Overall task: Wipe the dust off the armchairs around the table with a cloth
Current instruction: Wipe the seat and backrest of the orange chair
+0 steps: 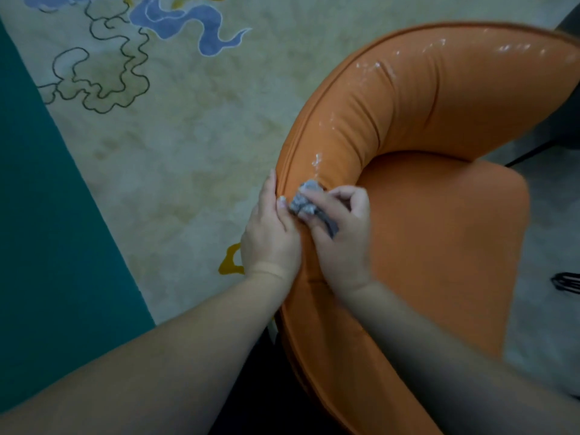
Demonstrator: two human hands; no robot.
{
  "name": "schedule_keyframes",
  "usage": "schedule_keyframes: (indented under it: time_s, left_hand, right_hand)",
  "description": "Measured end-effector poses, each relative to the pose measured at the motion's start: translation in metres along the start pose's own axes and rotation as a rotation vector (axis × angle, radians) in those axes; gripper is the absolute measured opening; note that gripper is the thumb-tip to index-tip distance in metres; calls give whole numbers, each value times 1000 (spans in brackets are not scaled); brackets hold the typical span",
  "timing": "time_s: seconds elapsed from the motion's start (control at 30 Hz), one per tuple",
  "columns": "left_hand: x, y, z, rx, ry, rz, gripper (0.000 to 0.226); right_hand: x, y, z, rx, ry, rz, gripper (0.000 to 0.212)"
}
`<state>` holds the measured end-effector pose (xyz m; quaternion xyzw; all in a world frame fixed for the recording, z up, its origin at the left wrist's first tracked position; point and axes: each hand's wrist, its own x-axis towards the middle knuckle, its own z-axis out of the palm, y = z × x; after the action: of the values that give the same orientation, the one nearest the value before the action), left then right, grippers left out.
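Cloth (bunched) — pinched under right hand fingertips.

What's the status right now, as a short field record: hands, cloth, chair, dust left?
left hand: rests on the armrest edge, fingers straight
right hand: grips the cloth, pressing it on the armrest
armchair: orange, curved padded back
dust: white streaks along the back's top, ahead of the cloth
floor: patterned carpet
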<state>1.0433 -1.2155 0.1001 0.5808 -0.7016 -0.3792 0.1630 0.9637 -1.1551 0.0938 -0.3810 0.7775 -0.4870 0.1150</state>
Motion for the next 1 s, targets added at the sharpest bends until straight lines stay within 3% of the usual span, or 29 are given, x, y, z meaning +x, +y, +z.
schedule_keyframes:
  time_s: [0.33, 0.5, 0.7, 0.9, 1.0]
  left_hand:
    - [1, -2, 5, 12, 44, 58, 45]
    - [1, -2, 4, 48, 33, 49, 46]
    - [1, 0, 6, 42, 50, 51, 52]
    - [-1, -1, 6, 51, 60, 52, 51]
    - [-1, -1, 7, 52, 63, 44, 50]
  right_hand:
    - [34, 22, 1, 7, 5, -68, 30]
    - [-9, 24, -7, 58, -38, -33, 38]
    - [22, 26, 3, 58, 42, -10, 33]
    - [-2, 26, -8, 89, -41, -6, 34]
    - [26, 25, 2, 53, 26, -7, 35]
